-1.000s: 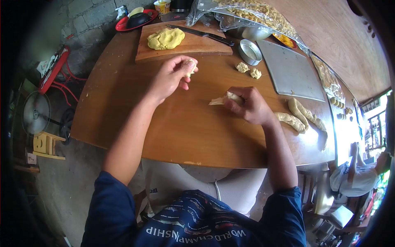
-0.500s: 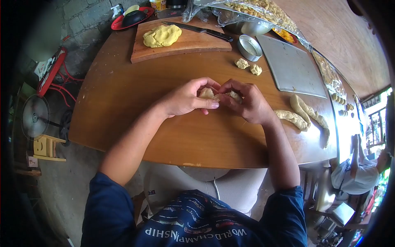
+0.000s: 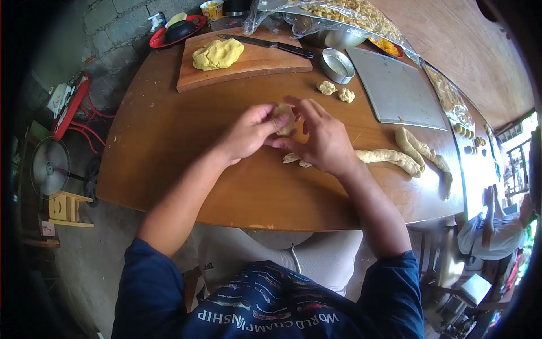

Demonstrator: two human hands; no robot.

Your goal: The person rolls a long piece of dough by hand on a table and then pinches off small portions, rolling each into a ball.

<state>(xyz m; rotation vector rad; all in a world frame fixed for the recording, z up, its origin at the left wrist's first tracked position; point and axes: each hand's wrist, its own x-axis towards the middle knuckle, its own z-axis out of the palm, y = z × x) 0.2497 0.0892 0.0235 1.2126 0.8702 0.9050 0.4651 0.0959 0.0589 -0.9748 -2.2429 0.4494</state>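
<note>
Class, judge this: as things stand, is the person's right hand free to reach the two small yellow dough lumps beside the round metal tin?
Probably not at once: the right hand and left hand are busy with a dough piece. The lumps lie unobstructed on the table.

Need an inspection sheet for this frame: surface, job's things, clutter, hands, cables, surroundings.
Surface: round wooden table, scuffed, flour specks.
Job's things: small dough piece pinched between both hands; thin dough scrap on the table under the right hand; dough ropes to the right.
Clutter: cutting board with dough lump and knife; round tin; two dough bits; metal tray; red plate.
Hands: left hand and right hand both closed on the dough piece.
Cables: nothing seen.
Surroundings: block wall; fan on the floor; another person seated at right.
</note>
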